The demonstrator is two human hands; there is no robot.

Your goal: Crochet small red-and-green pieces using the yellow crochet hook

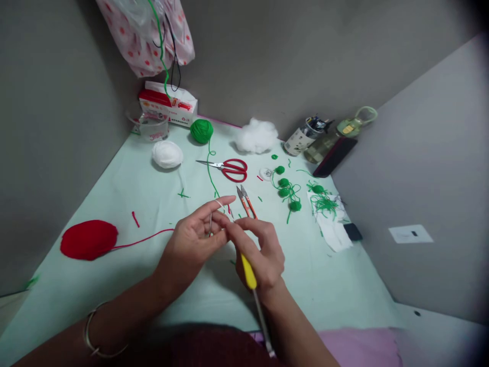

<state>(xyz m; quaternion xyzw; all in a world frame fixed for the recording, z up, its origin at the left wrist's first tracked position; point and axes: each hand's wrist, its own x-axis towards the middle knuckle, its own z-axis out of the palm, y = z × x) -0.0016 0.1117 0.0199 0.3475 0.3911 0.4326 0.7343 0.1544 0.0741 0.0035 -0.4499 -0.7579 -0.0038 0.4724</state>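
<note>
My right hand (262,250) is closed around a crochet hook with a yellow handle (249,272), whose metal shaft reaches back toward my body. The hook's tip meets my left fingertips, where the small piece of work is mostly hidden. My left hand (200,232) is pinched, with a white yarn strand (219,203) across its index finger. A red yarn strand (143,238) runs from the red yarn ball (89,239) to behind my left hand. Just beyond my hands lie orange thread snips (246,201) and red-handled scissors (235,169).
A white yarn ball (167,154), a green yarn ball (201,131) and fluffy stuffing (256,136) sit toward the back. Several small green crocheted balls (283,192) lie right. A pen holder (301,138), bottle (349,127), plastic tub (153,127) and tissue box (171,109) line the wall.
</note>
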